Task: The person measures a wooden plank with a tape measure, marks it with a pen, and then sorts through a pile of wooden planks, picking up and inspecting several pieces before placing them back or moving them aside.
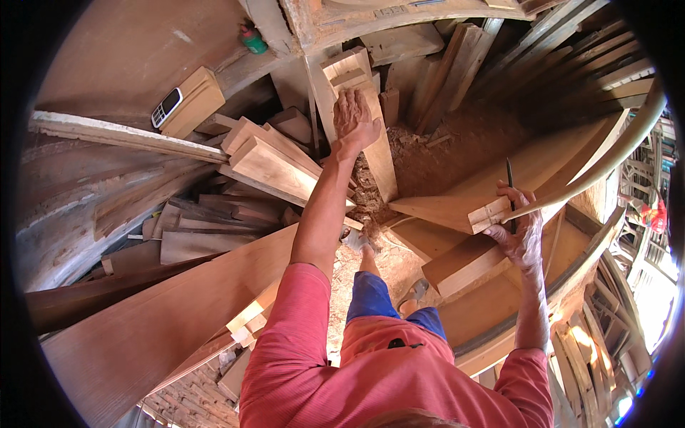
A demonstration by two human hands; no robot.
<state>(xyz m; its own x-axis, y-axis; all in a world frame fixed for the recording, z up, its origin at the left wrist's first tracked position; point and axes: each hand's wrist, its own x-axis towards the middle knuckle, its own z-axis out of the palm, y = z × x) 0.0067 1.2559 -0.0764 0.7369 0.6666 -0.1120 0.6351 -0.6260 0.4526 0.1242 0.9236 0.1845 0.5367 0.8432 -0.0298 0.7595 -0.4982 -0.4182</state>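
Observation:
My left hand lies on a stack of pale wooden boards leaning away from me, its fingers stretched forward over the wood. Nothing shows in its grip. My right hand is closed around the end of a long wooden strip, which bends in the picture toward the far right. A dark pencil sticks up between the fingers of that same hand. Just below and left of it is a thick wooden beam. A wide plank runs behind the strip.
More cut timber is stacked at the left. A white phone rests by a wood block near a green bottle. A broad board slants across the lower left. Shavings cover the floor.

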